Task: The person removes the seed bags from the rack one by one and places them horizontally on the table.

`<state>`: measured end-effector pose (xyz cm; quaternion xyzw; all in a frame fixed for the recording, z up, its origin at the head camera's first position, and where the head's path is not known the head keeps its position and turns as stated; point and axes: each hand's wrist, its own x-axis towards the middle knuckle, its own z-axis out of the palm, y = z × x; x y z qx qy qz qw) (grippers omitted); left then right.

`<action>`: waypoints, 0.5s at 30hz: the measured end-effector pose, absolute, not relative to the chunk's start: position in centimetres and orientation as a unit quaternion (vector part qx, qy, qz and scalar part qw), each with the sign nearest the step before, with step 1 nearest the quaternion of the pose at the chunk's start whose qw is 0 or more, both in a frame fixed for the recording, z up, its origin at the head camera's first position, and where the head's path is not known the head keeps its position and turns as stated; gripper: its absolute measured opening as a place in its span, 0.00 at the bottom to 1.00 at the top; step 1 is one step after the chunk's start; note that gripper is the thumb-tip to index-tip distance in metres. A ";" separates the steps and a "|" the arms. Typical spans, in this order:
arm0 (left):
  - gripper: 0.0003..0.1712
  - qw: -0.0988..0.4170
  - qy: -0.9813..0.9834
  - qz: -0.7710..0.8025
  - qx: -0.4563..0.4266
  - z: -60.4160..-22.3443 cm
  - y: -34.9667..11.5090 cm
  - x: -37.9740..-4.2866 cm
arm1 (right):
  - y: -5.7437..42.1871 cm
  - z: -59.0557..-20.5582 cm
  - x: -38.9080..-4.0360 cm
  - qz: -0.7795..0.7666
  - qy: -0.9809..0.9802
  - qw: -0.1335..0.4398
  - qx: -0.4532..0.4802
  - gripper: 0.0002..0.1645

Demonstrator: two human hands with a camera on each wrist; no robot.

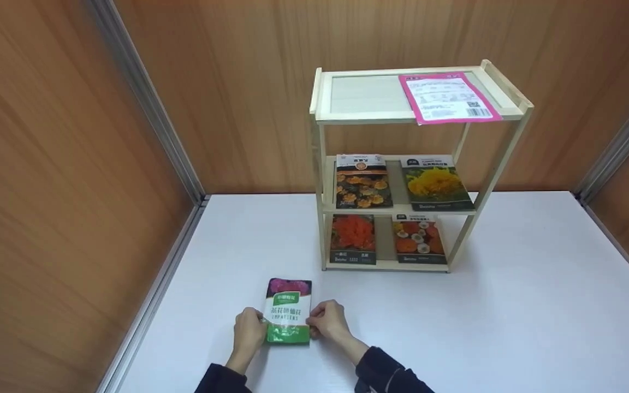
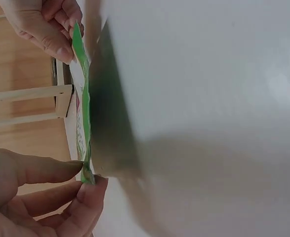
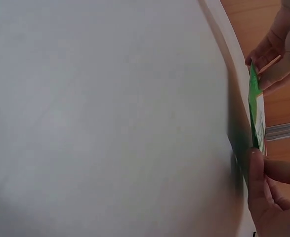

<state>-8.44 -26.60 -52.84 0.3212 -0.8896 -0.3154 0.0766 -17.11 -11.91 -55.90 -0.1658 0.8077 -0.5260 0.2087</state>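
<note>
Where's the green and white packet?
In the head view, the packet is left of centre, held between left hand and right hand, in front and left of the shelf.

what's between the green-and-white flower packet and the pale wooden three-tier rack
Only bare white tabletop lies between the packet and the rack; the head view shows it.

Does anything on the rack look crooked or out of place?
Yes: the pink-edged packet on the top shelf lies askew, overlapping the front rim. It shows a barcode and printed text, whereas the packets below show flower pictures.
</note>
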 end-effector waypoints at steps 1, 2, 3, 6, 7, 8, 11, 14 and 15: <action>0.08 0.078 -0.890 -0.311 0.324 -52.8 -26.8 -8.4 | -12.2 -55.9 -17.0 -0.526 0.808 0.206 -0.167 0.04; 0.07 0.080 -0.891 -0.306 0.325 -52.8 -27.0 -8.4 | -12.5 -56.0 -16.9 -0.527 0.808 0.201 -0.169 0.04; 0.07 0.080 -0.892 -0.303 0.325 -52.8 -27.2 -8.3 | -12.7 -56.0 -16.9 -0.528 0.808 0.199 -0.170 0.04; 0.06 0.077 -0.892 -0.296 0.333 -52.9 -27.8 -8.4 | -13.5 -56.2 -16.7 -0.535 0.805 0.198 -0.166 0.04; 0.05 0.078 -0.892 -0.294 0.334 -52.9 -27.9 -8.4 | -13.7 -56.3 -16.7 -0.536 0.804 0.198 -0.163 0.04; 0.05 0.081 -0.893 -0.291 0.333 -52.9 -28.1 -8.4 | -14.0 -56.3 -16.7 -0.540 0.801 0.202 -0.159 0.04; 0.02 0.088 -0.897 -0.279 0.331 -53.0 -28.5 -8.5 | -14.5 -56.5 -16.5 -0.546 0.797 0.210 -0.149 0.04; 0.05 0.094 -0.902 -0.269 0.325 -53.1 -28.8 -8.5 | -14.8 -56.6 -16.4 -0.549 0.795 0.215 -0.144 0.04; 0.06 0.095 -0.903 -0.265 0.323 -53.2 -28.9 -8.5 | -14.9 -56.6 -16.3 -0.548 0.796 0.213 -0.144 0.04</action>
